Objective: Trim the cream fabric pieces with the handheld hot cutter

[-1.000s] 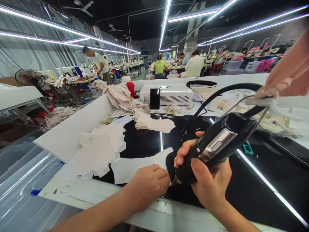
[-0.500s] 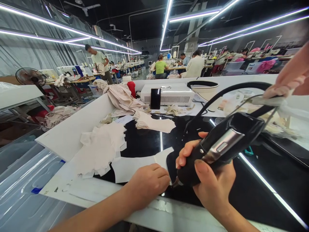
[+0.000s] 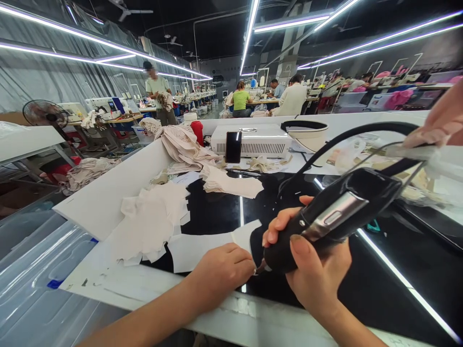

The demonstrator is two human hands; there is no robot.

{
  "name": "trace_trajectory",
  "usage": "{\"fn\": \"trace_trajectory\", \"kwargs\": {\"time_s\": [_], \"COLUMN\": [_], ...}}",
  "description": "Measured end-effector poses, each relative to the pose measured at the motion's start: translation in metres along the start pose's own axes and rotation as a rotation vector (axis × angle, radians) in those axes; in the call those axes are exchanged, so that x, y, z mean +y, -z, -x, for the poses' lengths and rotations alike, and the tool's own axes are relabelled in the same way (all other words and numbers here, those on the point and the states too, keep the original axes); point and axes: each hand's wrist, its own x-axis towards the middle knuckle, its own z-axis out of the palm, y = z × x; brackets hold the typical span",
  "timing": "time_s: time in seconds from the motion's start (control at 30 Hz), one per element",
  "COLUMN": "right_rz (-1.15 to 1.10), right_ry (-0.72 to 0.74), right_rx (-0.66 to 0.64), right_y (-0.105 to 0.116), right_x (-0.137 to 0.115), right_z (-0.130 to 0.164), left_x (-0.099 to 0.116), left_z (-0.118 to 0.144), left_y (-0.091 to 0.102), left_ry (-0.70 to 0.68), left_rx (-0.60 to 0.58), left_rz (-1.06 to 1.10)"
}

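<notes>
Head view: right hand wrapped tight around a black handheld tool, thumb along the near side, fingers curled over the far side, metal plate facing up. Tool tilted, tip down at about 8 o'clock from the grip, cord arching away toward 1 o'clock. Left hand pressed knuckles-up on the near corner of a white fabric piece, fingertips bunched and pinching or pinning the edge; exact pinch hidden under the knuckles. Tip just beside those fingertips, at 3 o'clock from the left hand, seemingly touching the fabric edge over the glossy black table.

To do this well, probably: keep the fabric flat and taut under the left fingers, hold the tip steady and low on the edge, keep fingertips just clear of the tip, let the cord hang free without dragging.

Loose stack of cut fabric pieces at 10 o'clock from the left hand, a smaller stack at 12 o'clock, a white machine beyond it. Another person's hand at the right edge, touching the cord.
</notes>
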Motion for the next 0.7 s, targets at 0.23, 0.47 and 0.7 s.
{"fn": "trace_trajectory", "kwargs": {"time_s": [0.23, 0.47, 0.7], "right_rz": [-0.01, 0.01, 0.002], "right_ry": [0.011, 0.005, -0.008], "right_rx": [-0.002, 0.005, 0.0], "right_y": [0.0, 0.0, 0.003], "right_x": [0.001, 0.001, 0.001], "right_z": [-0.002, -0.002, -0.001], "left_x": [0.0, 0.003, 0.005], "left_z": [0.001, -0.004, -0.004], "left_y": [0.003, 0.01, 0.009], "left_ry": [0.02, 0.006, 0.026], "left_rx": [-0.031, -0.024, 0.007], "left_rz": [0.047, 0.03, 0.033]}}
